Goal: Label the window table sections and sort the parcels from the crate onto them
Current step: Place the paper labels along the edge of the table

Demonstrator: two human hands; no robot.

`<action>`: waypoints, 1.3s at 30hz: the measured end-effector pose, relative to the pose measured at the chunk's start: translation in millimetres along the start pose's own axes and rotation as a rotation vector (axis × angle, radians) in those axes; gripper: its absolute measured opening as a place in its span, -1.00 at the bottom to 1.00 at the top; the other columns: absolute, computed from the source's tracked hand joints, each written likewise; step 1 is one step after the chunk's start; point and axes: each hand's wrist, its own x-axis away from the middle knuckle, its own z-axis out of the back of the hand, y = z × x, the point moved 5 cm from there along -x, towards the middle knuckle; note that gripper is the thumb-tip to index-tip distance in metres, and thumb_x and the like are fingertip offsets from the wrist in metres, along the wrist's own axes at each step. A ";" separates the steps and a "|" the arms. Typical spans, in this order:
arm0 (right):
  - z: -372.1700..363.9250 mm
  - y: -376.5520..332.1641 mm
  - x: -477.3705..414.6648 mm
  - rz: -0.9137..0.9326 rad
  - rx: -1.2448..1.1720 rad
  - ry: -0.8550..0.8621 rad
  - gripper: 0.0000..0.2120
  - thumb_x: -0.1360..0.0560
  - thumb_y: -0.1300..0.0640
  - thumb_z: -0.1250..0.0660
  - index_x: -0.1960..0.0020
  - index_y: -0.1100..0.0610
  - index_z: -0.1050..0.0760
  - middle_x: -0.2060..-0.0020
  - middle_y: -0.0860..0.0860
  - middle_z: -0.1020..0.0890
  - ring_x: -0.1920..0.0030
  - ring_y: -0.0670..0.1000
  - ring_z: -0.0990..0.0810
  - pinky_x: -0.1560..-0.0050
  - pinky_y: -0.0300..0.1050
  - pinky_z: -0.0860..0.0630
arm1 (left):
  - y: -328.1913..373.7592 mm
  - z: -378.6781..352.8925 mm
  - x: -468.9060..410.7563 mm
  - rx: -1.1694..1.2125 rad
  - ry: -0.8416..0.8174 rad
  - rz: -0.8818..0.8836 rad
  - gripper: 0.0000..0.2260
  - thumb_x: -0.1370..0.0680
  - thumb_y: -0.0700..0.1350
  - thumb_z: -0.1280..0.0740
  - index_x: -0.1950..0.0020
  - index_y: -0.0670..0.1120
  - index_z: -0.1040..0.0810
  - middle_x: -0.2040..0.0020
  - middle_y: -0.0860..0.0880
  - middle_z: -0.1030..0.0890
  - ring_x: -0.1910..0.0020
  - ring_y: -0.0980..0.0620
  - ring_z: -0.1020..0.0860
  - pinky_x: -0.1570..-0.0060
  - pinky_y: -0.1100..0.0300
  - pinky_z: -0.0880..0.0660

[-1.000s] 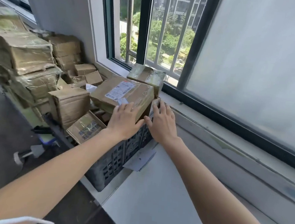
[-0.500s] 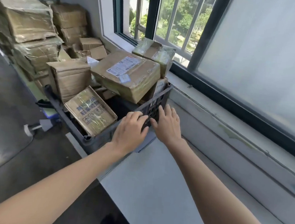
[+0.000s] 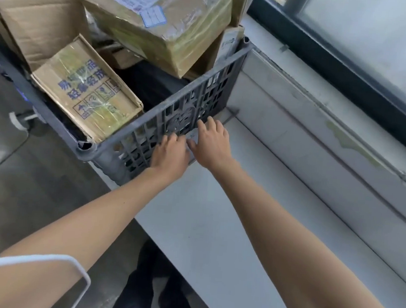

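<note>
**Grey crate wall touched by both hands at the table end**

Head view: a dark grey slatted plastic crate (image 3: pixel 162 112) is seen standing at the far end of the white window table (image 3: pixel 215 223), tight against the pale ledge (image 3: pixel 321 139) under the dark window frame (image 3: pixel 351 76).

The right hand (image 3: pixel 212 143) is laid against the lower part of the crate's near wall. Its fingers (image 3: pixel 203 127) are spread and nearly straight, and nothing is gripped. The left hand (image 3: pixel 171 154) is placed just beside it, thumb side almost touching, with its fingers bent towards the same wall. Whether anything is pinched there cannot be told. A small pale scrap (image 3: pixel 190 136) is glimpsed between the two hands, too blurred to be identified.

The parcels are all held in the crate. A flat box with blue print (image 3: pixel 87 92) is propped tilted against the near left corner. A large taped box with a shipping label (image 3: pixel 159 20) is stacked above the rim, and a plain cardboard box (image 3: pixel 35 14) is set to its left. A narrow carton (image 3: pixel 229 42) is wedged upright in the corner by the ledge.

Grey floor (image 3: pixel 10 186) is seen on the left, and a white sleeve edge (image 3: pixel 28 260) at the bottom.
</note>
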 end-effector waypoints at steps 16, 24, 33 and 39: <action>-62.2 9.4 -39.4 -0.114 0.068 -0.167 -0.65 -0.58 0.00 -0.20 -0.28 0.15 -0.48 -0.23 0.16 -0.50 -0.28 0.21 -0.39 -0.26 0.07 -0.31 | -42.8 -63.9 -27.9 0.483 -0.264 0.399 -0.67 -0.60 -0.11 -0.20 -0.30 -0.25 -0.47 -0.26 -0.25 -0.55 -0.19 -0.26 -0.52 0.00 0.05 -0.45; -56.4 11.3 -43.1 -0.178 0.044 -0.042 -0.73 -0.56 0.10 -0.22 -0.22 0.15 -0.48 -0.17 0.14 -0.54 -0.24 0.19 -0.43 -0.25 0.04 -0.28 | -48.6 -61.1 -26.9 0.913 -0.205 0.634 -0.66 -0.60 -0.20 -0.17 -0.37 -0.25 -0.39 -0.27 -0.20 -0.53 -0.17 -0.18 -0.54 -0.10 -0.02 -0.49; 5.6 72.8 -16.9 -0.445 -0.168 0.165 -0.76 -0.56 0.26 -0.15 -0.09 0.17 -0.56 -0.05 0.15 -0.59 -0.12 0.20 -0.48 0.04 -0.02 -0.26 | -5.0 -16.4 -35.4 1.074 -0.048 0.548 -0.74 -0.59 -0.24 -0.13 -0.22 -0.18 -0.50 -0.10 -0.10 -0.61 -0.06 -0.12 -0.55 0.11 0.17 -0.52; 22.5 121.6 26.9 -0.685 -0.497 0.194 -0.74 -0.50 0.28 -0.15 -0.03 0.21 -0.60 0.02 0.13 -0.66 -0.02 0.23 -0.58 0.06 0.00 -0.52 | 49.5 6.3 -52.2 1.084 -0.011 0.393 -0.61 -0.59 -0.24 -0.12 -0.42 -0.12 -0.41 -0.25 -0.03 -0.55 -0.15 -0.10 -0.54 -0.04 0.12 -0.46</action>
